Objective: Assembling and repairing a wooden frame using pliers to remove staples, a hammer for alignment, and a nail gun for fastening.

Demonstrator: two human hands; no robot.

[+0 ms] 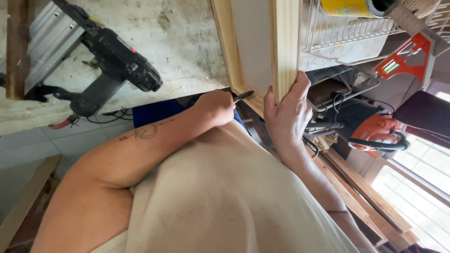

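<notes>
My left hand (pixel 214 107) is closed around a small dark-handled tool whose metal tip (pixel 244 95) touches the lower corner of a pale wooden frame (pixel 285 42). That frame borders a white panel (pixel 253 42). My right hand (pixel 285 112) grips the frame's right rail near its end, fingers wrapped over the edge. Both hands sit close together at that corner. A beige shirt fills the lower part of the view.
A black nail gun (pixel 117 61) lies on the stained worktop (pixel 183 37) at the left. At the right are a wire basket (pixel 344 35) holding a yellow can (pixel 349 7), an orange square (pixel 403 58), an orange-and-black vacuum (pixel 377 132), stacked wooden planks (pixel 370 201) and a window (pixel 422 187).
</notes>
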